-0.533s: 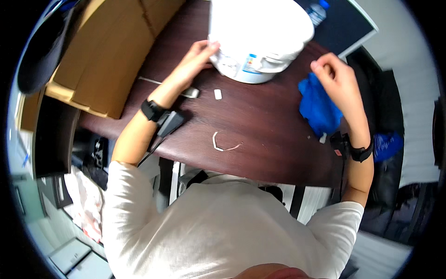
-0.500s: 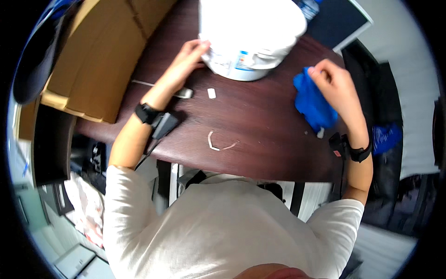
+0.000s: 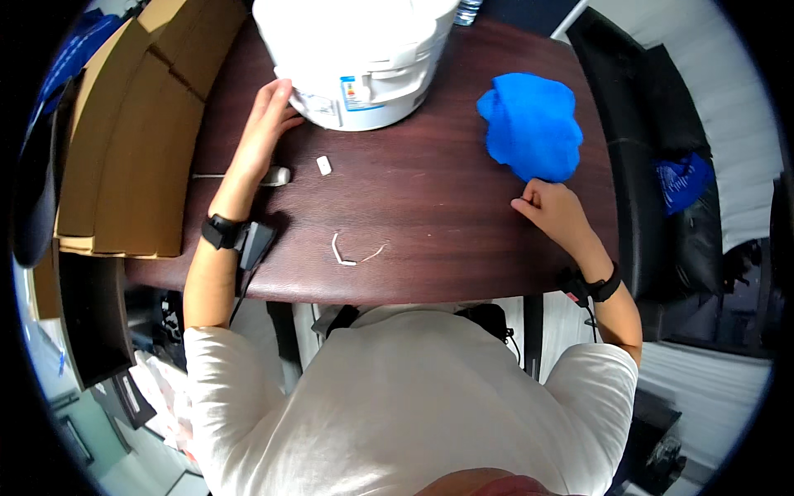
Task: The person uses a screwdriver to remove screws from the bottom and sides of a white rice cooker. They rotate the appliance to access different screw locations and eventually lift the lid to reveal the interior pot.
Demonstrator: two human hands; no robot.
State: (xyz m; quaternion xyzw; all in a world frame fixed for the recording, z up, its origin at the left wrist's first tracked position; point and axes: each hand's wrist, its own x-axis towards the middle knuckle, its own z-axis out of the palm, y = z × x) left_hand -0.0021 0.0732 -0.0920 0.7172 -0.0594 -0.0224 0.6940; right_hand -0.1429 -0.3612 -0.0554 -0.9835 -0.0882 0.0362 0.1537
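A large white rounded appliance (image 3: 356, 50) with a blue-edged label stands at the far side of the dark wooden table. The fingertips of my left hand (image 3: 266, 124) rest against its lower left edge, fingers stretched out. Beyond my right hand (image 3: 554, 212) lies a bunched blue cloth (image 3: 536, 124), close to the knuckles. My right hand is near the table's right side with its fingers curled together; whatever they may hold is hidden. A small white block (image 3: 323, 165) sits in front of the appliance. Partly under my left wrist is what looks like a screwdriver (image 3: 279, 176).
Cardboard boxes (image 3: 124, 157) stand along the left. A thin bent white strip (image 3: 342, 258) lies near the front edge. At the back are a clear bottle (image 3: 467, 11) and a dark panel. A black sofa (image 3: 662, 165) with a blue bag (image 3: 684, 183) is on the right.
My right hand has moved off the blue cloth and come nearer to me. The cloth now lies spread wider on the table. My left hand stays at the appliance; the whole view has shifted.
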